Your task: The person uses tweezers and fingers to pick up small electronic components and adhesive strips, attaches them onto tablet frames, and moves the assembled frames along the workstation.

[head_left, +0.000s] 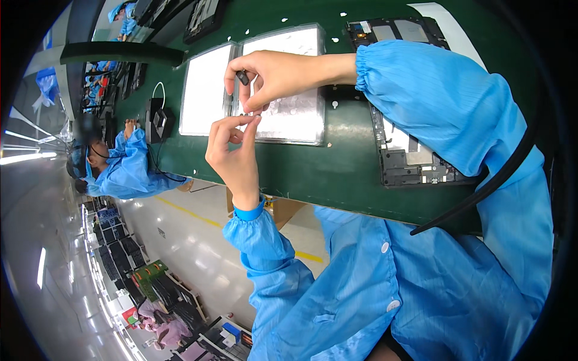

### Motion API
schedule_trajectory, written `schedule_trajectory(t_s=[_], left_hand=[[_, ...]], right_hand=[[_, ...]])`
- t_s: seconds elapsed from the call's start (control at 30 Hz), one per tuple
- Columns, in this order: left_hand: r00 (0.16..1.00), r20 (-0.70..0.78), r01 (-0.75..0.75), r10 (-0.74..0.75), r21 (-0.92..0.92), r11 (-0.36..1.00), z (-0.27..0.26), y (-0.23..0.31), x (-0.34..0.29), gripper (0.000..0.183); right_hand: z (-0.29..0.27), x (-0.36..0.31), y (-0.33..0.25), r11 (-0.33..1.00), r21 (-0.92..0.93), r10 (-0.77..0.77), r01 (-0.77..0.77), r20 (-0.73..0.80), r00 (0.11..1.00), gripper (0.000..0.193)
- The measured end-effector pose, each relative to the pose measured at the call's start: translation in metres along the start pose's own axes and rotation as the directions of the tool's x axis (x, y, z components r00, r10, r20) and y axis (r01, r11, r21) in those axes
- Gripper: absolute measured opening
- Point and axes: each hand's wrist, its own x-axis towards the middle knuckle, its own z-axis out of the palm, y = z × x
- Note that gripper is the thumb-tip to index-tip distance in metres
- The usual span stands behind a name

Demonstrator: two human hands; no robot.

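At the upper middle of the frame, the right hand [274, 75] has its fingers curled around a small black piece [242, 77]. Just below, the left hand [232, 153] reaches up, thumb and finger tips close together near the right hand's fingertips; whether they clamp anything, I cannot tell. Behind the hands, two shallow trays with pale contents, the left tray [201, 90] and the right tray [298, 123], lie on the green counter [346, 162].
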Motion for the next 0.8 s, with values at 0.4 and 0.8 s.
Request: schedule_trajectory(t_s=[0.4,0.8], left_hand=[[0.980,0.154,0.148,-0.129,-0.121,0.982,-0.003,-0.014,-0.004,0.009],[0.989,0.005,0.145,-0.145,-0.145,0.979,0.011,0.017,0.049,0.016]], right_hand=[[-0.004,0.005,0.010,0.996,0.031,-0.078,0.079,-0.054,0.996,0.035],[-0.027,-0.004,-0.026,0.986,-0.102,-0.153,0.134,-0.223,0.963,0.036]])
